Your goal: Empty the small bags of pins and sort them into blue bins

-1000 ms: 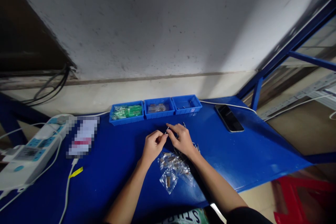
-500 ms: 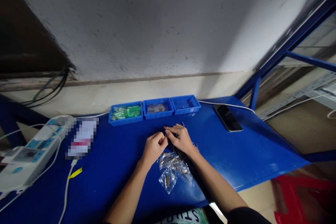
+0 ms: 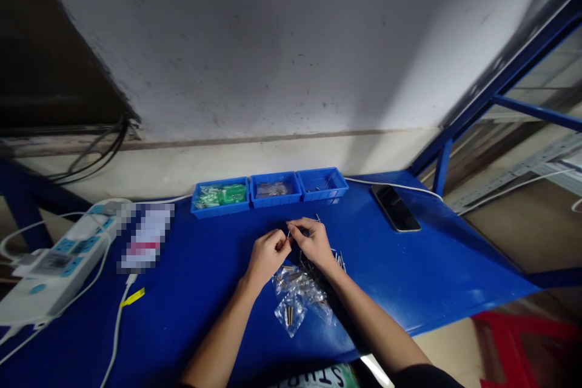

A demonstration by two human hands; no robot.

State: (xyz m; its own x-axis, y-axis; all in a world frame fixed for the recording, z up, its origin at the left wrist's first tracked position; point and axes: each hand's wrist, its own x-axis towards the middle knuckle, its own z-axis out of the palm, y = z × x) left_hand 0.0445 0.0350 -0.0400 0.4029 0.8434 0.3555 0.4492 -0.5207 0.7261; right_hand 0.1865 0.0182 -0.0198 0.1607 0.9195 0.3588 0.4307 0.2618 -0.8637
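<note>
Thin silvery metal pin (image 3: 288, 233) up between both hands, above the table, mid-picture. Long axis near upright in view, top leaning slightly right; ends mostly hidden by fingers. Left hand (image 3: 269, 253) curled closed, thumb and forefinger pinching the pin's lower part. Right hand (image 3: 314, 244) partly curled, thumb and forefinger closed on its upper part.

Surface: glossy blue tabletop (image 3: 209, 279). Clear plastic bags of brass-coloured pins (image 3: 291, 314) just below the hands; loose silvery pins (image 3: 340, 259) beside the right wrist. Three small blue plastic bins in a row at the back: left bin (image 3: 221, 211), middle bin (image 3: 275, 200), right bin (image 3: 324, 195). Black smartphone (image 3: 395, 208) at right, white power strip (image 3: 50, 291) at left.

Room: scuffed grey-white wall (image 3: 273, 48), blue metal frame (image 3: 473, 110), blurred red plastic stool (image 3: 504, 339) lower right.
</note>
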